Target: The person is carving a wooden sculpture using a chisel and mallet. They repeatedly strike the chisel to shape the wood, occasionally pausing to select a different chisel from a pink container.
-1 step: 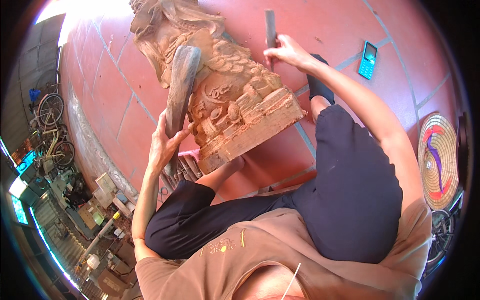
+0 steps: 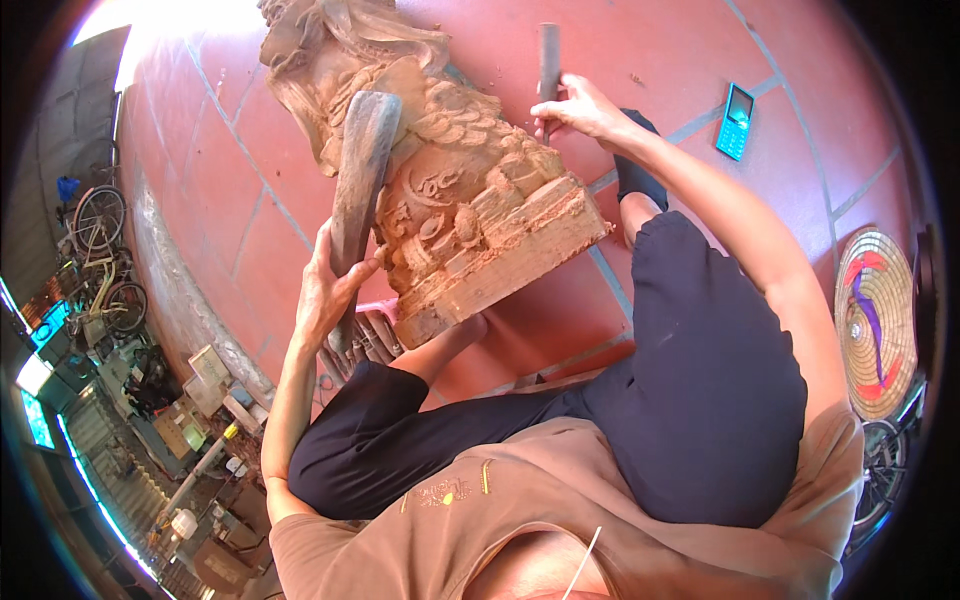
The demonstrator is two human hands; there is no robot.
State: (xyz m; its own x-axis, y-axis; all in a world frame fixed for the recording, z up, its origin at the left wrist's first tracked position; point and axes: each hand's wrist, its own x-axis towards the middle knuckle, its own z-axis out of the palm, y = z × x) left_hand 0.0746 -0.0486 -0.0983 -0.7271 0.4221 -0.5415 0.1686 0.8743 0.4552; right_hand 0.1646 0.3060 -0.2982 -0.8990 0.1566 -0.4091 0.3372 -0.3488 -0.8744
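Note:
A carved wooden statue (image 2: 430,170) lies on the tiled floor before me, its squared base (image 2: 510,260) turned toward my legs. My left hand (image 2: 330,285) is wrapped round a worn wooden mallet (image 2: 365,165), whose thick end overlaps the statue in view. On the statue's right side, my right hand (image 2: 580,108) grips a chisel (image 2: 549,65) by its shaft, with the greyish handle pointing up and away. The chisel's lower end sits by the carved edge; whether it touches the wood I cannot tell.
Several more hand tools (image 2: 375,338) lie beside the base near my left knee. A blue keypad phone (image 2: 736,122) rests on the floor at right. Farther right is a round woven hat (image 2: 876,322). Bicycles (image 2: 102,225) and workshop clutter stand along the left.
My right hand and the chisel have shifted slightly right, and the chisel's handle stands at a slightly different tilt. The mallet, my left hand and the statue look unmoved.

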